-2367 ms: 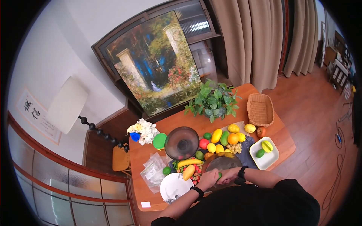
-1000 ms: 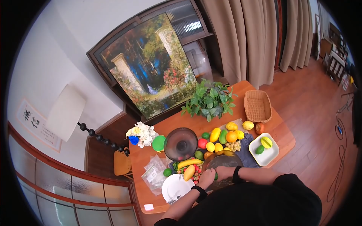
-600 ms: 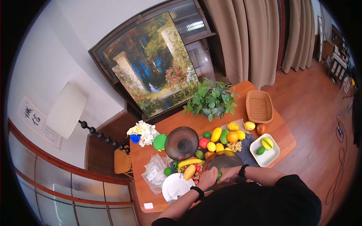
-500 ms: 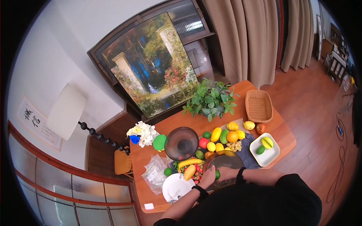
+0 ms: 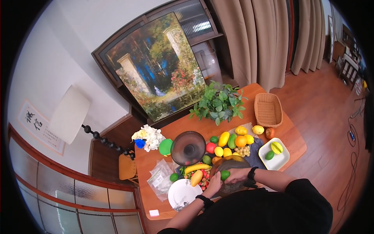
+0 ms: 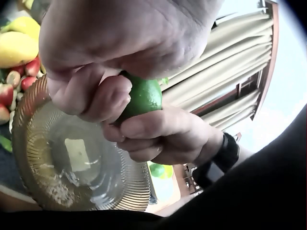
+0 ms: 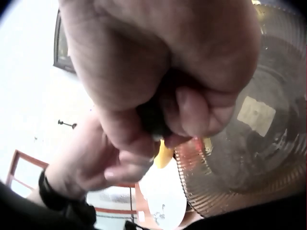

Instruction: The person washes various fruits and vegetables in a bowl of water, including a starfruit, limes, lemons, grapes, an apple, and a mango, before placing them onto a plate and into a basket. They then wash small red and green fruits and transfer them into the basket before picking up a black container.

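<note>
Both hands hold a glossy green lime (image 6: 143,98) over a ribbed amber glass bowl (image 5: 243,162). My left hand (image 5: 214,186) grips the lime from its left side, fingers curled in. Thumb and bent fingers of my right hand (image 5: 236,176) pinch it from the other side. In the right wrist view the curled right fingers hide most of the lime. Under the hands, the glass bowl's wet floor shows a pale square patch (image 6: 76,154) and, near the front, bright ripples or bubbles.
Left of the bowl stand a white plate (image 5: 180,190) and a mango (image 5: 196,178) on small red fruits. Behind are a dark glass dish (image 5: 188,148), more fruit and a plant (image 5: 219,102). A white tray (image 5: 283,160) with two fruits and a wicker basket (image 5: 269,110) lie right.
The lime and both hands have moved slightly away from the body, and more of the lime shows between them. The right fingers have shifted on it. Fruit and dishes stay put.
</note>
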A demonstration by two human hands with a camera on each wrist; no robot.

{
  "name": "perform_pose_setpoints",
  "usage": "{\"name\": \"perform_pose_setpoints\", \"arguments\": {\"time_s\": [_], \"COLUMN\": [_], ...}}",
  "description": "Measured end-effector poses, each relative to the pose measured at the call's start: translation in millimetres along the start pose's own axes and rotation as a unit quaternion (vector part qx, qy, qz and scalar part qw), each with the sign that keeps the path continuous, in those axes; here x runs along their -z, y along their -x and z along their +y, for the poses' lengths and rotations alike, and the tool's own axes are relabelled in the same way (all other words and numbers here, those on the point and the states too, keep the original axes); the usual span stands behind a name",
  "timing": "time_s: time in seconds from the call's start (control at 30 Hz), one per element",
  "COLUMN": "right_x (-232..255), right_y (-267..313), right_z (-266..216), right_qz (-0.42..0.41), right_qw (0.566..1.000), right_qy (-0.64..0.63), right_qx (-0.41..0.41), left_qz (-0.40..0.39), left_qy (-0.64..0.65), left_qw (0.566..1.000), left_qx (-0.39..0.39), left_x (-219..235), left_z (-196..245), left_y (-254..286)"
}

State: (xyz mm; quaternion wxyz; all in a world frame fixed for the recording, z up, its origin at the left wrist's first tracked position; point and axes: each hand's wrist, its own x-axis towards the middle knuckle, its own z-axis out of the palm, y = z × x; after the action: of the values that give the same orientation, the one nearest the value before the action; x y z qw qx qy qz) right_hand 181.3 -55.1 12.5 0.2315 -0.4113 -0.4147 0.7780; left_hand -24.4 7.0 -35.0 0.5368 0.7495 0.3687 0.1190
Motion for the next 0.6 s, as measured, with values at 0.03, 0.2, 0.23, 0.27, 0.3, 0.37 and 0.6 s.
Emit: {"name": "perform_pose_setpoints", "arguments": {"time_s": [0.03, 0.2, 0.23, 0.27, 0.3, 0.37, 0.6], "right_x": [0, -27, -34, -38, -42, -45, -32], "right_y": [5, -2, -4, -2, 3, 7, -11], "right_z": [-3, -17, -22, -25, -28, -32, -22], "right_qz": [-0.009, 0.167, 0.25, 0.25, 0.26, 0.27, 0.295], "right_qw": [0.993, 0.953, 0.861, 0.861, 0.852, 0.842, 0.876], "right_qy": [-0.116, 0.218, 0.402, 0.403, 0.424, 0.445, 0.339], "right_qx": [0.005, 0.126, 0.186, 0.185, 0.164, 0.141, 0.177], "left_qz": [0.037, -0.034, -0.076, -0.076, -0.168, -0.258, -0.219], "left_qy": [-0.003, 0.248, 0.346, 0.346, 0.395, 0.437, 0.444], "left_qw": [0.996, 0.948, 0.878, 0.878, 0.831, 0.773, 0.831], "left_qx": [-0.076, 0.199, 0.321, 0.321, 0.353, 0.381, 0.253], "left_x": [1, 5, 8, 13, 20, 28, 42], "left_z": [8, 24, 25, 26, 27, 17, 63], "left_y": [1, -2, -3, -6, -9, -14, -4]}}
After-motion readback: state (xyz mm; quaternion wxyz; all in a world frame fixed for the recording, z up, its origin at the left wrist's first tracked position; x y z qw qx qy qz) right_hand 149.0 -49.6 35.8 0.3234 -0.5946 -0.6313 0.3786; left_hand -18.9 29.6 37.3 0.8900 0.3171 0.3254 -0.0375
